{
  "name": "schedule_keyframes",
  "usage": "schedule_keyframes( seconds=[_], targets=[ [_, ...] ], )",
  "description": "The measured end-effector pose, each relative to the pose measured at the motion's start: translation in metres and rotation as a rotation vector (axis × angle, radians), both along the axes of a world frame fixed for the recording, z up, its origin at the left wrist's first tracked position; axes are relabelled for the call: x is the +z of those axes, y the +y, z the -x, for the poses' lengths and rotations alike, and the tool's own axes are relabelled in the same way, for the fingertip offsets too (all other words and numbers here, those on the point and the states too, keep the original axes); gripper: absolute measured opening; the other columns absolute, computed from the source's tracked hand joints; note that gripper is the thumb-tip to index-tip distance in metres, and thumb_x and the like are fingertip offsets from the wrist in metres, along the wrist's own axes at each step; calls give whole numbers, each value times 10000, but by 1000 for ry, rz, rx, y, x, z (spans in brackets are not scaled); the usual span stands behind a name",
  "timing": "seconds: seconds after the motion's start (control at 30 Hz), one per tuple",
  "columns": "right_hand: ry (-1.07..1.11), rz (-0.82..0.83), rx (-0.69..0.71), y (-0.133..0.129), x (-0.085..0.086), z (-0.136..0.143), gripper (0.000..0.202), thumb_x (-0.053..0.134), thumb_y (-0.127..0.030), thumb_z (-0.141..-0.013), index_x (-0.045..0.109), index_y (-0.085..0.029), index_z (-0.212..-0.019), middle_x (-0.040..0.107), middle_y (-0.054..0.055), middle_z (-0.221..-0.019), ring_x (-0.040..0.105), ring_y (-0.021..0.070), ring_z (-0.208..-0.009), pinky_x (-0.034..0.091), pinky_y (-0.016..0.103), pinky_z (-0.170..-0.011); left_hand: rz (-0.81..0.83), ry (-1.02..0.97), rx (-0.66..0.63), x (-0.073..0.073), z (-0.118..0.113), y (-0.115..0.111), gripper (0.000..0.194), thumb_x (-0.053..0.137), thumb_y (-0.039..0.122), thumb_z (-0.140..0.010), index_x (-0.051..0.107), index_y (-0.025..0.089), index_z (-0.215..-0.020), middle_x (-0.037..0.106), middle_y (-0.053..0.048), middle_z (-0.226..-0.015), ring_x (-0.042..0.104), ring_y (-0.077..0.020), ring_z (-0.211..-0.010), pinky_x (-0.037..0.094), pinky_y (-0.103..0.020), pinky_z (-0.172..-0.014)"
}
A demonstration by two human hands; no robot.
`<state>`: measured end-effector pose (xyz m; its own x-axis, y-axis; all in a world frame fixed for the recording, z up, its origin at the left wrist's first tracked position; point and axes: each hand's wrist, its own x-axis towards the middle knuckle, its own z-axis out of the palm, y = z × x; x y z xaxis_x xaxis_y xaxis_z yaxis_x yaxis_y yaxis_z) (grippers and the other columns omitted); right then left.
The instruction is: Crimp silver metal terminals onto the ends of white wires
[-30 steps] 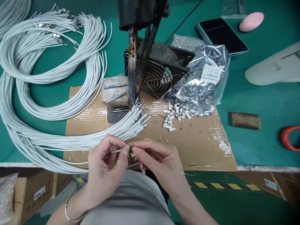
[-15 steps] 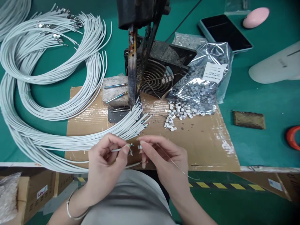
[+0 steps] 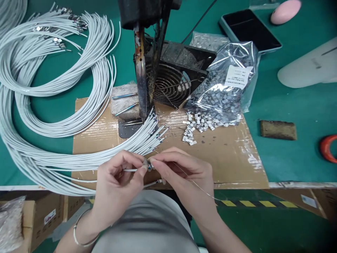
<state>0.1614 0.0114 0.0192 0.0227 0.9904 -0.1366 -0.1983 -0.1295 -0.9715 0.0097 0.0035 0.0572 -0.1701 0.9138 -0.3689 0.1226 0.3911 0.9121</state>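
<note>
My left hand [image 3: 121, 182] pinches the end of a white cable [image 3: 130, 170] between thumb and forefinger. Touching that end, a small metal connector [image 3: 150, 166] sits between the fingertips of my right hand [image 3: 188, 177]. A thin wire [image 3: 196, 184] also passes through my right hand and trails toward the wrist. Beyond the hands, a bundle of white cables [image 3: 105, 158] lies with its stripped ends below the soldering iron [image 3: 141, 77]. Loose metal connectors [image 3: 196, 124] are heaped on the cardboard [image 3: 223, 154]. My fingertips partly hide the connector and cable end.
A clear bag of connectors [image 3: 223, 95] lies beside a black fan [image 3: 171, 84]. Coiled white cables [image 3: 60, 130] fill the left. Toward the right are a phone [image 3: 250, 28], a pink object [image 3: 285, 12], a brown block [image 3: 278, 130], a white container [image 3: 308, 66] and a red ring [image 3: 325, 149].
My hands have come together, closing the gap between the cable end and the connector. The whole view has shifted slightly.
</note>
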Motion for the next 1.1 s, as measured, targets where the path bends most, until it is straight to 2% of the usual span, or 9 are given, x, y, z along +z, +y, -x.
schedule_keyframes(
  seconds=[0.23,0.5,0.7,0.8,0.9,1.0,1.03,1.1],
  targets=[
    [0,-11,0,-1,-2,-1,117,832,-159,-878,880,-262,-849,783,26,-775,700,148,-661,557,241,-562,-15,-45,30,0,-3,0,147,758,104,-815,701,201,-721,755,5,-804,703,-112,-729,545,-160,-660],
    [-34,-47,-9,-1,-2,-2,155,825,-122,-874,876,-267,-852,781,17,-769,695,142,-647,549,239,-560,-4,-9,33,0,-4,1,139,774,113,-799,698,191,-712,757,-13,-810,675,-121,-698,509,-183,-626],
    [-109,-100,-3,-3,-5,-2,165,795,-116,-920,861,-264,-889,781,7,-805,711,138,-678,560,238,-584,-30,-4,26,-3,-3,1,136,751,109,-827,708,196,-733,758,0,-820,682,-111,-704,516,-170,-632],
    [-264,-165,-11,-5,-7,-6,164,699,-183,-1021,847,-248,-998,773,32,-891,715,158,-745,590,284,-661,-73,17,-13,-8,0,2,129,760,97,-830,719,188,-747,773,-18,-835,697,-124,-707,518,-174,-613],
    [-364,-213,1,-9,-10,-12,323,479,-227,-1136,788,-260,-1224,710,28,-937,667,145,-755,561,295,-687,-152,56,-40,-14,2,4,131,763,78,-834,728,188,-772,787,-31,-856,701,-129,-692,476,-168,-546],
    [-360,-191,0,-11,-11,-16,324,447,-215,-1151,654,-292,-1388,700,-3,-950,622,128,-738,526,278,-691,-198,85,-34,-18,3,6,147,757,60,-845,732,197,-797,794,-24,-875,685,-116,-681,441,-159,-523],
    [-360,-183,-9,-11,-11,-17,292,473,-215,-1144,623,-294,-1381,704,-12,-949,616,127,-734,519,273,-686,-204,90,-32,-19,3,7,153,754,55,-848,733,200,-804,796,-22,-880,684,-115,-687,448,-160,-535],
    [-381,-173,-19,-9,-10,-18,151,510,-217,-1128,616,-278,-1216,670,-25,-893,590,124,-709,485,264,-640,-211,104,-29,-20,3,9,159,747,55,-858,730,206,-807,796,-17,-885,678,-112,-694,446,-161,-543]
  ],
)
